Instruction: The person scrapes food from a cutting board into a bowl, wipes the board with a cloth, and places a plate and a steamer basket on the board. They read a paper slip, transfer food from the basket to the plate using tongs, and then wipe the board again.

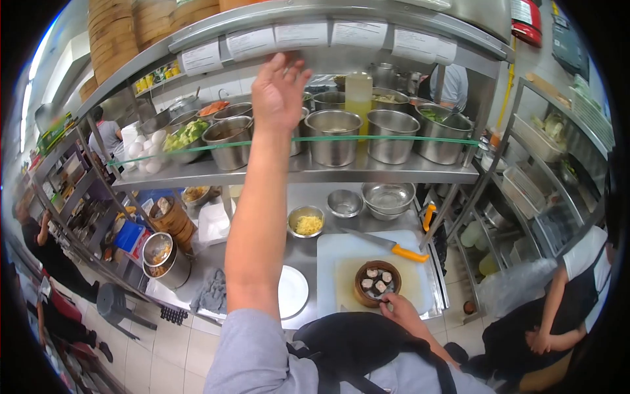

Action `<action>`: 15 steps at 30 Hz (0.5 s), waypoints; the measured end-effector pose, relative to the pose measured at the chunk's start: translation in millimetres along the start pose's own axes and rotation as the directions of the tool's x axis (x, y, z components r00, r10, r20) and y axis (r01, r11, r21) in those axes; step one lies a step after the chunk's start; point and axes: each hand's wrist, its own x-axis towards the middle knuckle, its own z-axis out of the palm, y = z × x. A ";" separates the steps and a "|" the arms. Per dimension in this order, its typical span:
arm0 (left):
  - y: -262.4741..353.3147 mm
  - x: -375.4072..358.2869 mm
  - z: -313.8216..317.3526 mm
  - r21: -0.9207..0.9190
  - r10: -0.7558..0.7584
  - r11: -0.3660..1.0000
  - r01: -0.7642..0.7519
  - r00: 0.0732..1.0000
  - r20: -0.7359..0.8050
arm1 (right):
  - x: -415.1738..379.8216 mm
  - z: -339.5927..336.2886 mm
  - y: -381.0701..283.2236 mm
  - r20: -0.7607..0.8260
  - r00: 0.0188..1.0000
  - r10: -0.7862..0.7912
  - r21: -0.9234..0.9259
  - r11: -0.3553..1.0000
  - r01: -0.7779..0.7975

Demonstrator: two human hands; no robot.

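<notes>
1. The steel shelf (394, 174) spans the workspace above the counter, with a row of paper slips (300, 34) along its upper rail.
2. Beneath it, the metal counter (303, 255) holds bowls, a board and a plate.
3. The cutting board (333, 256) lies flat on the counter, at the person's right.
4. Metal pots (335, 146) stand side by side on the shelf, some with food inside.
5. The knife (386, 243), with an orange handle, lies across the far part of the board.
6. The white plate (293, 293) sits just left of the board, partly hidden by the left arm.
7. The left hand (281, 92) is raised by the paper slips, bare and loosely spread, grasping nothing visible; whether its fingertips touch them I cannot tell.
8. The right hand (403, 314) pinches the near rim of the steamer basket.
9. The steamer basket (357, 284), round and brown, sits upright on the board, nearer the person than the knife.
10. Small pale dumplings (380, 286) lie inside the basket.
</notes>
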 end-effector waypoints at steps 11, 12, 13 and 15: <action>44.0 -199.6 -62.0 0.819 -0.453 0.566 0.096 0.866 0.211 | 19.6 18.6 64.5 0.020 0.794 0.608 0.683 0.572 -0.455; 65.7 -221.8 -82.4 0.922 -0.536 0.382 0.064 0.828 0.164 | 22.2 19.8 67.0 0.052 0.755 0.654 0.667 0.540 -0.514; 80.6 -246.3 -110.9 0.953 -0.532 0.283 0.111 0.844 0.060 | 26.8 15.6 51.3 0.110 0.742 0.661 0.683 0.492 -0.539; 114.4 -292.6 -179.1 0.965 -0.485 0.099 0.243 0.858 -0.167 | 35.2 14.4 62.1 0.100 0.755 0.648 0.661 0.524 -0.537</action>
